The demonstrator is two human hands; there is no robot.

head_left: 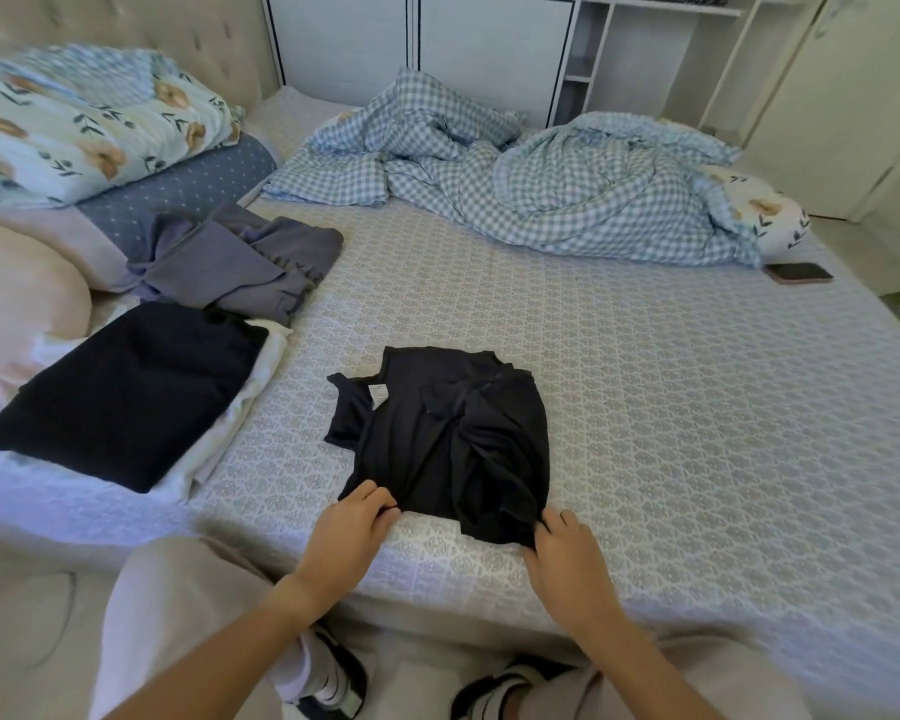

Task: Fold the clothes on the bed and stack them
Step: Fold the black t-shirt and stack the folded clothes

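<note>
You get soft, even daylight with faint shadows; the edges bend and the corners look a bit blurry.

Readable text: none.
Tag (pixel 378 396): small white label sewn on the black garment (pixel 453 444) near the middle of the bed; its print is too small and blurred to read.
Grey clothes (pixel 240 257), far left: dark marks along one edge, not legible.

Shirt (pixel 448 439) near bed (pixel 645 407) front edge; folded stack (pixel 120 397) left; duvet (pixel 541 194) behind; phone (pixel 800 272) far right.
</note>
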